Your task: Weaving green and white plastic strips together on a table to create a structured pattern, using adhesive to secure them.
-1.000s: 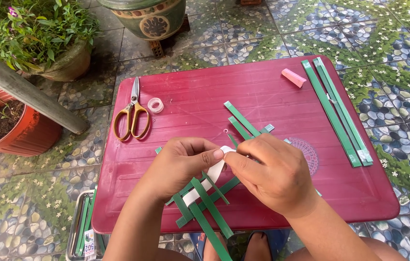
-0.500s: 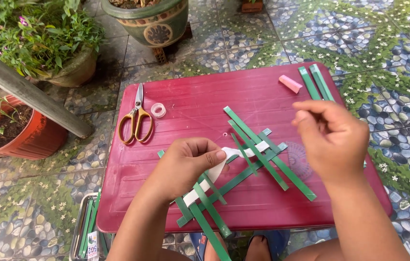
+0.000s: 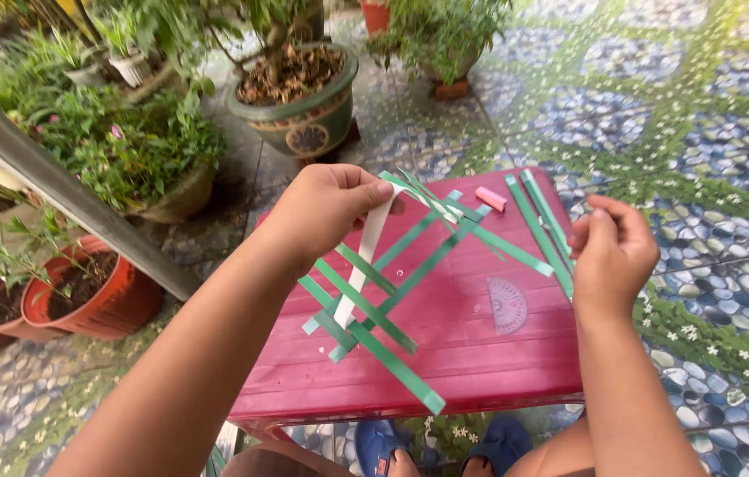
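Left hand (image 3: 326, 208) raised above the red desk (image 3: 445, 353), fingers (image 3: 366, 190) pinched on the upper end of a woven lattice of green strips (image 3: 374, 291) with one white strip (image 3: 361, 261), lifted clear of the desk. Further right, loose green strips (image 3: 538, 221) and a pink eraser (image 3: 490, 199) lying on the desk. Right hand (image 3: 611, 252) beside those strips, fingers loosely curled, gripping nothing.

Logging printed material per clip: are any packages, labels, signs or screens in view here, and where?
None visible.
Nearest to it: a clear half-round protractor with fine markings, lying on the red table below the green strip weave that the left hand holds up.
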